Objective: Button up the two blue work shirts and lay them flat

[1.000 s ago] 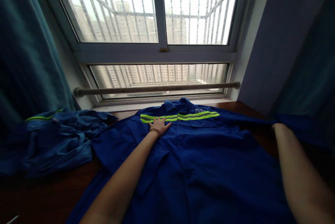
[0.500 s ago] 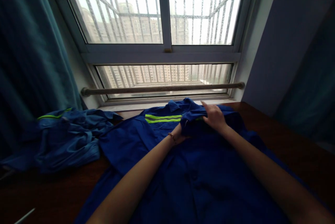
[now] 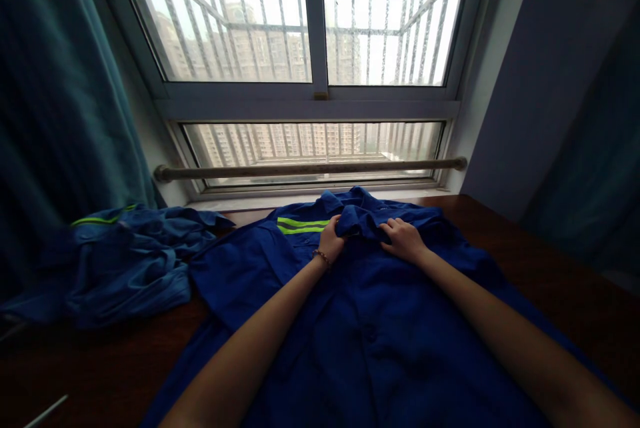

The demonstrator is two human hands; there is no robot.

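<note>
A blue work jacket [image 3: 320, 341] lies spread out in front of me, its collar toward the window. Across its left chest runs a yellow-green reflective strip [image 3: 300, 225]. My left hand [image 3: 331, 243], a beaded bracelet on its wrist, is closed on a bunched fold of the jacket front just below the collar. My right hand [image 3: 404, 240] has its fingers curled onto the same raised fold from the right side. Cloth hides some fingertips of both hands. Lower on the jacket front a dark button [image 3: 370, 333] shows.
On the left a crumpled blue garment [image 3: 145, 268] with a yellow-green strip lies on the brown wooden surface [image 3: 555, 281]. A thin white stick [image 3: 46, 411] is at the lower left. Beyond the jacket runs a horizontal rail [image 3: 310, 171] before the window; a curtain [image 3: 65, 81] hangs left.
My right hand has come down and toward me, its fingers now curled on the cloth. My left hand has shifted slightly left and up. The lifted jacket fold has dropped lower.
</note>
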